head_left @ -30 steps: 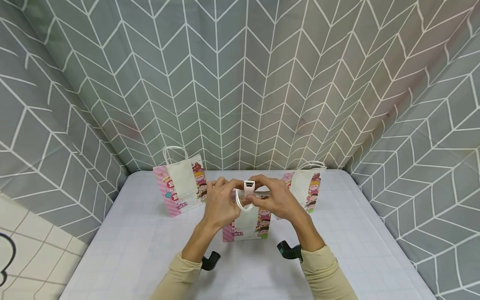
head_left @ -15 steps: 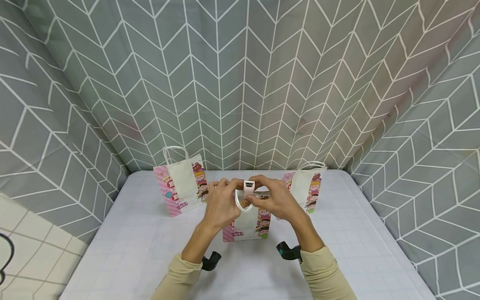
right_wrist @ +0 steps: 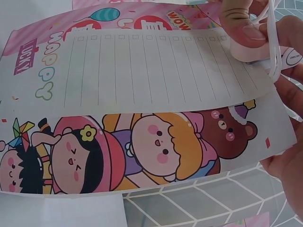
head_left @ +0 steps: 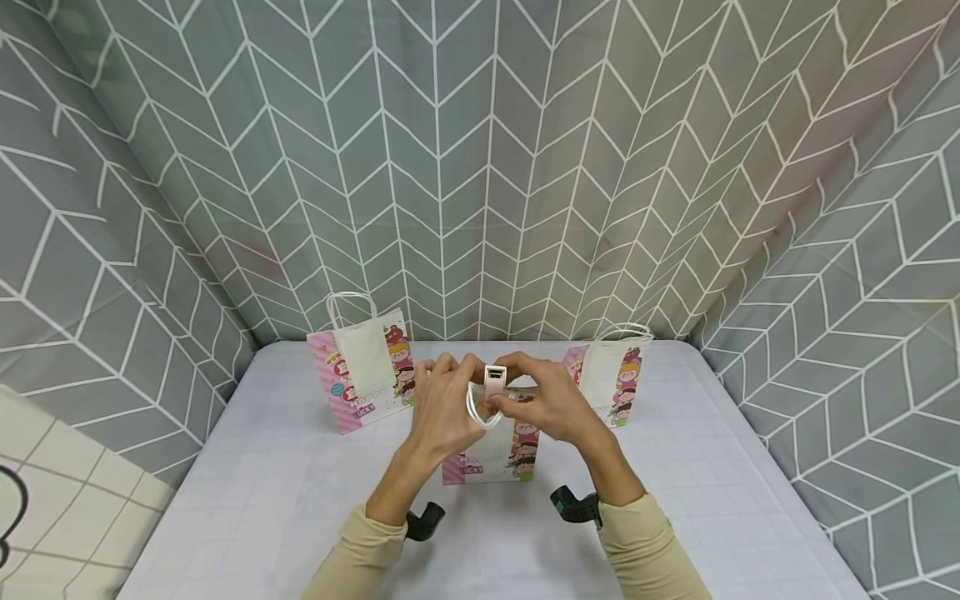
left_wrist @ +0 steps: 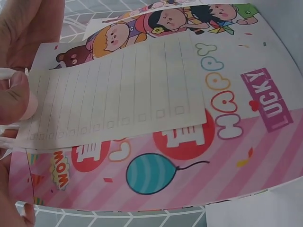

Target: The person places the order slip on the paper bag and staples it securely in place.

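Note:
In the head view a small pale pink stapler (head_left: 495,379) stands over the top edge of the middle paper gift bag (head_left: 487,467), its dark-slotted end up. My left hand (head_left: 442,408) and right hand (head_left: 551,404) pinch it from both sides, thumbs in front. White handles (head_left: 480,415) loop beside the thumbs. The wrist views show a lined sheet with small boxes (left_wrist: 118,90) lying against the bag's printed front. At its top, a thumb (right_wrist: 244,28) presses the stapler (right_wrist: 244,52). Fingers (right_wrist: 286,175) of my right hand reach behind the bag.
Another gift bag (head_left: 326,367) with a pale sheet on its front stands back left. A third bag (head_left: 577,362), similar, stands back right. Both rest on the white-covered table (head_left: 285,517). Grey patterned curtains (head_left: 465,167) surround the table. Black camera mounts (head_left: 425,522) sit at my wrists.
Both hands have shifted very slightly left, with the stapler and the middle bag. The grip looks the same, and the two back bags have stayed still.

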The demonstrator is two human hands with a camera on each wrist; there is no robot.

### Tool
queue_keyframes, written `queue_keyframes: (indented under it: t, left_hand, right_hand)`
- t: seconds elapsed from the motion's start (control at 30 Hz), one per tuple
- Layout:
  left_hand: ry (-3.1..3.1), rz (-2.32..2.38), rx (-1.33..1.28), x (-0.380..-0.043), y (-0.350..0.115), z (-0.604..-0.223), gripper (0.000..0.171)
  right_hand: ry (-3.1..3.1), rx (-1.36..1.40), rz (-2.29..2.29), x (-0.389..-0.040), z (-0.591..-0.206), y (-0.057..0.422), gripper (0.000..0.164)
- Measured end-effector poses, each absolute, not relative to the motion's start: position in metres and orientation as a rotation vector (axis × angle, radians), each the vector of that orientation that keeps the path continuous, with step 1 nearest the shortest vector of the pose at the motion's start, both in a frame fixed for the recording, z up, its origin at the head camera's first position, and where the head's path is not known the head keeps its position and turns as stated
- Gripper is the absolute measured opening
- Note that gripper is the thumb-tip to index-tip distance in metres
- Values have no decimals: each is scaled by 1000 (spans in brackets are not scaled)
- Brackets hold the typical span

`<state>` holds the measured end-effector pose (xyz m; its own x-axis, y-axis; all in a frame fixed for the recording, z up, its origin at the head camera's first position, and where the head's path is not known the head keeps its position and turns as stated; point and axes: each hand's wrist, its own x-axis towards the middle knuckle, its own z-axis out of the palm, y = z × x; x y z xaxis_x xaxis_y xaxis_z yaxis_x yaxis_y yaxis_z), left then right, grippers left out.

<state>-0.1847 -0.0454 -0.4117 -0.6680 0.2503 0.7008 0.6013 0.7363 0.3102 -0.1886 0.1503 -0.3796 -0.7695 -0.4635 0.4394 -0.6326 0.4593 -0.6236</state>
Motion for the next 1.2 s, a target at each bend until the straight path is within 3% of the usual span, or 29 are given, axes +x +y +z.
queue_keyframes:
  t: [1.0, 1.2]
  left_hand:
    - [-2237, -627, -595, -181, -47, -414, 35]
    - [-2265, -580, -604, -178, -52, -412, 49]
  right_hand:
    - [-2482, 968, 1158, -190, -381, 149, 32]
    - [-2468, 977, 1152, -191, -380, 152, 33]
